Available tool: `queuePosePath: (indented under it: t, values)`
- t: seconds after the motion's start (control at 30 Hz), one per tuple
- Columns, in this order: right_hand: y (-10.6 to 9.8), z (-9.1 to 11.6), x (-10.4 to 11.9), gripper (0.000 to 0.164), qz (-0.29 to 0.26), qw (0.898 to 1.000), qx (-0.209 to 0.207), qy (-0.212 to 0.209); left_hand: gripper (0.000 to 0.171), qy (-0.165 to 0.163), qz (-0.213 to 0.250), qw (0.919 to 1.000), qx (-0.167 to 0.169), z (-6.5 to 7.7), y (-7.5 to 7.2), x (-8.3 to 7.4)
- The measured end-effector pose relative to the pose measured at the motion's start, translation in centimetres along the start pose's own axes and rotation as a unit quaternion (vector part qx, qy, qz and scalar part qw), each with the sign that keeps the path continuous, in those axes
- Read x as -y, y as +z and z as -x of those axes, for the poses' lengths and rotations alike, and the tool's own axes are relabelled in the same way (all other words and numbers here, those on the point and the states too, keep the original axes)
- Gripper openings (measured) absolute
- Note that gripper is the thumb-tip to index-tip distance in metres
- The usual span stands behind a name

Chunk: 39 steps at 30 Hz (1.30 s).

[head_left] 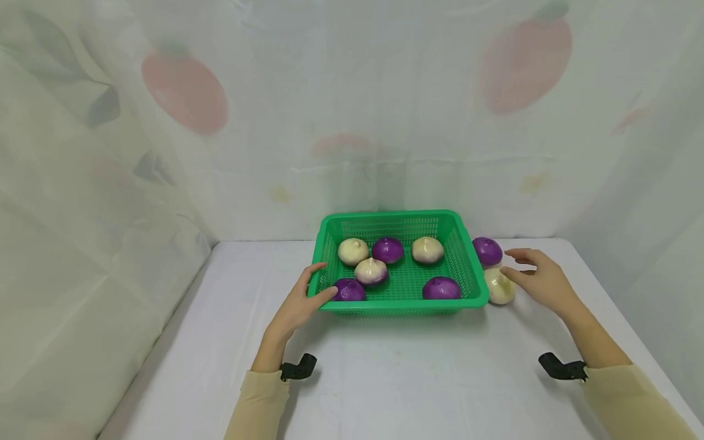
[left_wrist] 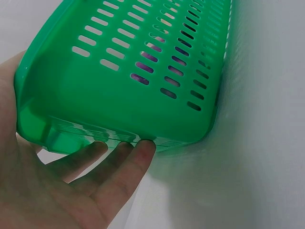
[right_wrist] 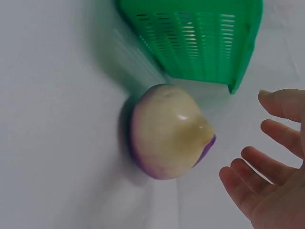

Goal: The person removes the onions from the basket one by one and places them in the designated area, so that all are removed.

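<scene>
A green plastic basket [head_left: 398,304] stands at the back of the table, holding several turnips, some cream on top and some purple. At its left end my left hand [head_left: 294,311] grips the basket, thumb over the rim and fingers against the outer wall [left_wrist: 90,100]. To the right of the basket, a cream turnip [head_left: 500,288] with a purple underside lies in front of a purple turnip [head_left: 487,250]. My right hand [head_left: 541,282] hovers just right of these two, fingers spread and relaxed, nothing in it. In the right wrist view, a gap shows between the fingers and the cream turnip [right_wrist: 167,133].
A white cloth covers the table [head_left: 401,379]. Pale curtains with fruit prints [head_left: 352,91] hang close behind the basket and along both sides. Each wrist wears a black camera mount [head_left: 299,366].
</scene>
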State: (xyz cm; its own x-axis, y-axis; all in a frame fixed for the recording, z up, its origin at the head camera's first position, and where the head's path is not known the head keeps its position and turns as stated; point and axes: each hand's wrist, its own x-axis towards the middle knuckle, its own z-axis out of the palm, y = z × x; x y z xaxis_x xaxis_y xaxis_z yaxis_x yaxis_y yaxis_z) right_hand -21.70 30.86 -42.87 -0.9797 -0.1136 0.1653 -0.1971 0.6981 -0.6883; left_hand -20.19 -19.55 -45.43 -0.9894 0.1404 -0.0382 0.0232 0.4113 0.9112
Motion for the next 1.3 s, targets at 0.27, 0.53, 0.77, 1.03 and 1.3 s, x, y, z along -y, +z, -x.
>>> queuePosePath:
  t: [0.27,0.53,0.77,1.03,1.3]
  values:
    - [-1.0,-0.1,1.9,0.055,-0.009,1.000,-0.012,-0.001,0.069,0.002,-0.001,1.0000,-0.001,-0.1,0.0,0.0]
    - [-1.5,-0.3,4.0,0.055,-0.034,0.999,-0.006,-0.019,0.066,0.000,0.000,1.0000,-0.001,-0.1,0.0,0.1]
    - [-1.6,-0.6,6.0,0.053,-0.047,0.998,0.003,-0.035,0.068,-0.001,-0.001,1.0000,0.004,-0.1,-0.1,0.1]
    - [-1.3,-1.5,8.3,0.051,-0.061,0.997,0.012,-0.052,0.065,-0.006,0.006,1.0000,0.005,-0.1,-0.1,0.1]
    - [-1.0,-2.5,10.2,0.051,-0.065,0.995,0.034,-0.062,0.072,-0.021,0.008,0.9996,0.015,0.1,-0.2,-0.7]
